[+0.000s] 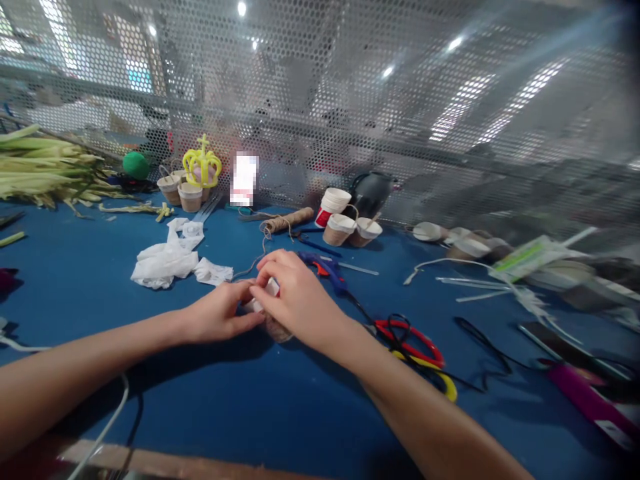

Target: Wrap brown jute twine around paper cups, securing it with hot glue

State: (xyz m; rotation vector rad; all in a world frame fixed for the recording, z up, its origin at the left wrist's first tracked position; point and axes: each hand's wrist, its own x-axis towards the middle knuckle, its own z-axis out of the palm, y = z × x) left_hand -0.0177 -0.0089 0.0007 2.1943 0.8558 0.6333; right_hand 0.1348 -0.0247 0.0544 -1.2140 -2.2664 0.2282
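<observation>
Both of my hands meet over a small twine-wrapped cup [278, 331] with a white inside, low over the blue table [300, 413]. My left hand [220, 312] grips it from the left, thumb and fingers closed at its side. Across the top and right side curl the fingers of my right hand [296, 293]; they hide most of the cup. A strand of twine runs from a twine roll [289, 220] down towards my fingers. Just beyond my right hand lies a blue glue gun [327, 267].
Crumpled white cloth [165, 263] lies left of centre. Scissors with red and yellow handles [415, 347] and a black cord sit by my right forearm. Several finished small cups [340, 230] stand at the back, near a yellow crown [202, 163], a phone [244, 179] and a mesh screen [310, 100].
</observation>
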